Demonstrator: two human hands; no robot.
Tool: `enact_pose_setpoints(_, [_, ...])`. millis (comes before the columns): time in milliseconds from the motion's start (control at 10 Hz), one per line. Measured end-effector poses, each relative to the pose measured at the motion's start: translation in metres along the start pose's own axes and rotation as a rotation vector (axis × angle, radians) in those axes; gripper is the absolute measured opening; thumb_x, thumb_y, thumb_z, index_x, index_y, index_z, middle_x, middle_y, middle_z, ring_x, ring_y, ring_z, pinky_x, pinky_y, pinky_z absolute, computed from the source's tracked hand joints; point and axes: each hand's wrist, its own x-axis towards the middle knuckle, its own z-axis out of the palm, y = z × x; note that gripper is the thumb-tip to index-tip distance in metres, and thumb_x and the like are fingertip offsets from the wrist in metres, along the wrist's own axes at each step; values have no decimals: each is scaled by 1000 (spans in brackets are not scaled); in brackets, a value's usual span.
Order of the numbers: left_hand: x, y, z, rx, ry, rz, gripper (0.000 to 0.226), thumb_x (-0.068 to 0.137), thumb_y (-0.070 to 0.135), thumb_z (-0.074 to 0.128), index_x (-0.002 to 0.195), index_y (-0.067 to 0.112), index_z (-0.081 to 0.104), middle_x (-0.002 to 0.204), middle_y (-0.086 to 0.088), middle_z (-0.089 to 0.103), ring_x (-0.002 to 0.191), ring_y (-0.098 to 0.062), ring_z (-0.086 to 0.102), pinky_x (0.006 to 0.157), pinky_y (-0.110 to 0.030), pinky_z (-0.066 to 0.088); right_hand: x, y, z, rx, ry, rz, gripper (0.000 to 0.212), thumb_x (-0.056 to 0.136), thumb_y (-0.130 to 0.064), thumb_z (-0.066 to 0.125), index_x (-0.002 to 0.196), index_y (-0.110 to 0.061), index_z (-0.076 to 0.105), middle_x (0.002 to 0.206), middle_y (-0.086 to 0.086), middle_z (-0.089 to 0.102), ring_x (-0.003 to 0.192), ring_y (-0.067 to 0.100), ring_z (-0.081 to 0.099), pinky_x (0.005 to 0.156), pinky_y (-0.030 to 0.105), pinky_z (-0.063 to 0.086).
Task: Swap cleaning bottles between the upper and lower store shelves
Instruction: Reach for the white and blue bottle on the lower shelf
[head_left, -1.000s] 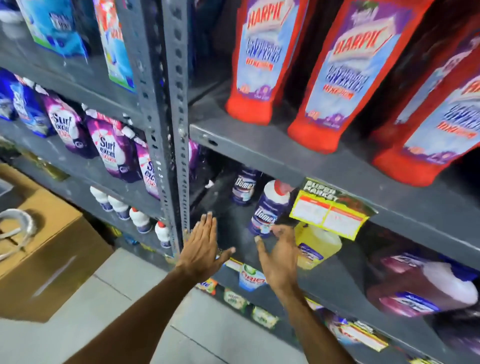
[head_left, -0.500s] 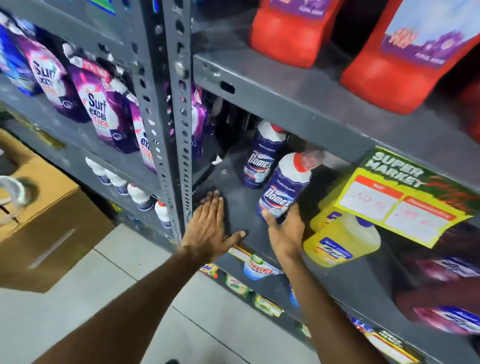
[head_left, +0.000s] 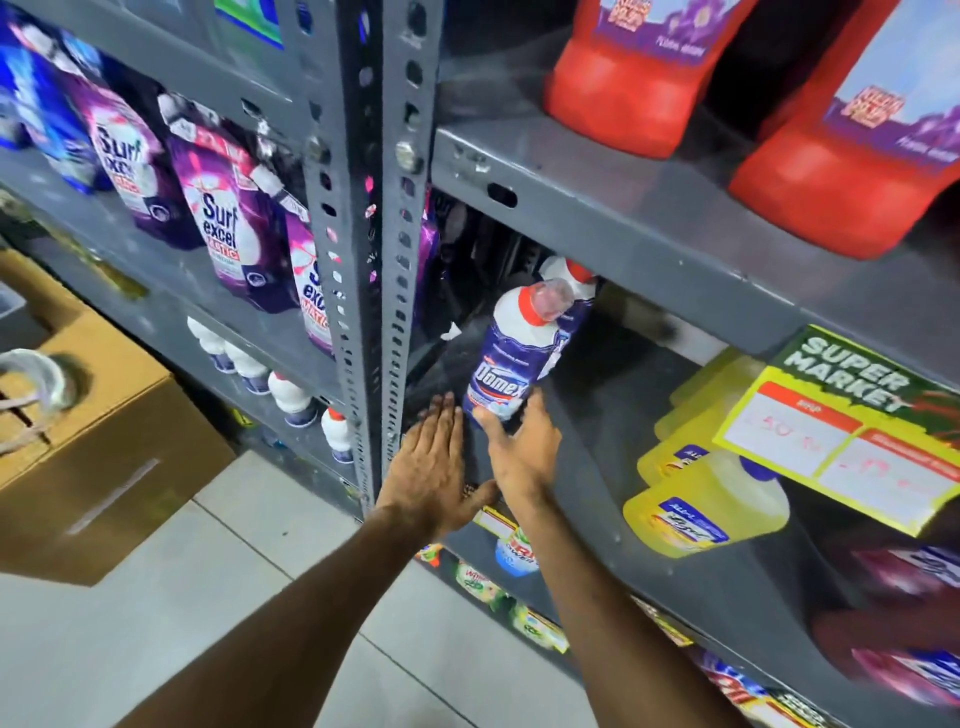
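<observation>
Yellow jug (head_left: 706, 499) right, post (head_left: 400, 260) left. Blue bottle (head_left: 506, 358) tilted, red-capped. Right hand (head_left: 524, 454) clamps its base; left hand (head_left: 431, 467) flat, fingers together.

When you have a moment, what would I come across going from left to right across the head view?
Cardboard box → Surf excel pouches → perforated upright post → Domex bottle → yellow bottles → Super Market price tag.

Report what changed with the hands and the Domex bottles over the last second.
The right hand reached forward and closed thumb and fingers round the base of the front Domex bottle, which it had only been approaching. The left hand slid forward alongside, open and flat at the lower shelf edge. The rear Domex bottle, yellow bottles and red bottles above stayed put.
</observation>
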Motion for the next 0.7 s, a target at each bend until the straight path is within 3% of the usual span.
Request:
enact_pose_setpoints(100, [0, -1, -1, -13, -2, -5, 114, 86, 82, -7, 163, -2, -11, 174, -25, -13, 163, -34, -10, 126, -42, -14, 0, -1, 0, -5, -5, 12, 50, 81, -18, 88, 124, -11, 64, 105, -6, 75, 84, -17, 65, 75, -6, 40])
enact_pose_setpoints(200, [1, 0, 1, 0, 14, -4, 115, 84, 81, -9, 163, -4, -8, 174, -26, -11, 163, -35, -9, 130, -43, -10, 0, 1, 0, 2, -1, 21, 49, 82, -21, 89, 123, -12, 63, 113, 3, 80, 91, 6, 73, 85, 16, 56])
enact_pose_setpoints(300, [1, 0, 1, -9, 11, 0, 116, 84, 81, -9, 163, -4, -6, 174, -26, -10, 163, -35, -9, 130, -44, -8, -1, 2, 1, -17, 14, 29, 49, 82, -23, 89, 122, -12, 62, 114, 5, 80, 98, 21, 77, 90, 39, 62])
enact_pose_setpoints(400, [1, -1, 2, -9, 3, -4, 118, 84, 84, -9, 163, -3, -8, 174, -25, -12, 163, -34, -11, 128, -42, -12, 0, 4, 1, -8, 12, 30, 50, 82, -24, 90, 122, -13, 62, 116, 5, 79, 100, 21, 77, 92, 43, 62])
enact_pose_setpoints(500, [0, -2, 5, 0, -13, -8, 117, 85, 85, -7, 163, -2, -9, 174, -24, -13, 163, -34, -12, 126, -41, -14, -2, 3, 0, -2, 4, 50, 54, 83, -26, 90, 126, -12, 61, 121, 5, 77, 103, 19, 76, 95, 46, 62])
enact_pose_setpoints(600, [4, 0, 5, -16, -34, -4, 117, 85, 86, -4, 163, -1, -11, 174, -24, -15, 163, -34, -13, 125, -41, -15, -4, 2, -5, 113, -39, 97, 73, 80, -20, 92, 142, -14, 53, 127, -1, 74, 109, 8, 74, 98, 38, 62])
enact_pose_setpoints(700, [0, -7, -2, -85, -65, -35, 119, 89, 89, 7, 162, -2, -13, 173, -24, -18, 163, -34, -14, 128, -42, -11, -23, -9, -24, 185, -41, 74, 97, 77, -18, 94, 158, -21, 41, 144, -17, 60, 126, -10, 60, 103, 10, 47])
